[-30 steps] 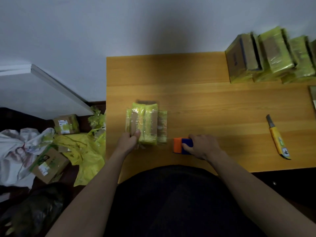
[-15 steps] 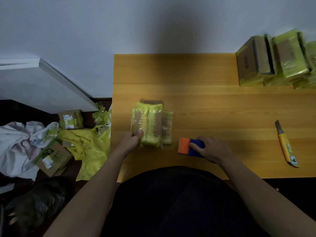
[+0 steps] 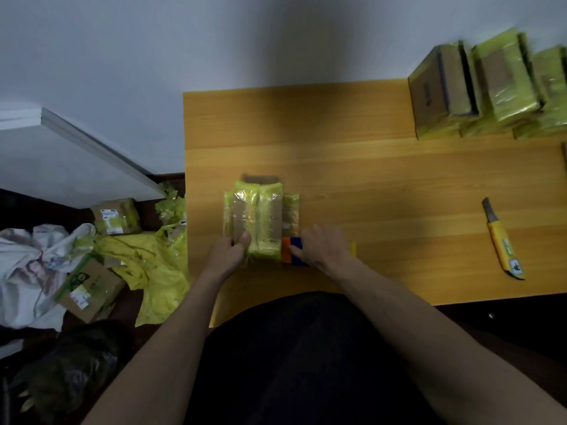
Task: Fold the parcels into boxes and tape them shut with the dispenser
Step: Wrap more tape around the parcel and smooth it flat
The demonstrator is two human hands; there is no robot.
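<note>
- The left hand [image 3: 228, 254] has its grip clamped on the near end of the parcel [image 3: 260, 220], thumb on top.
- The right hand [image 3: 322, 245] is curled around the dispenser [image 3: 291, 251], which touches the parcel's near right corner.
- The parcel's long axis runs from the worktop's [image 3: 383, 185] near edge toward its far edge, close to the left edge.

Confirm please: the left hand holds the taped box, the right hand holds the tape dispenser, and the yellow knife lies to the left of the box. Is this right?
One detail is wrong. In the head view the yellow knife lies on the table far right of the taped box, not left. The left hand holds the box; the right hand holds the tape dispenser.
</note>
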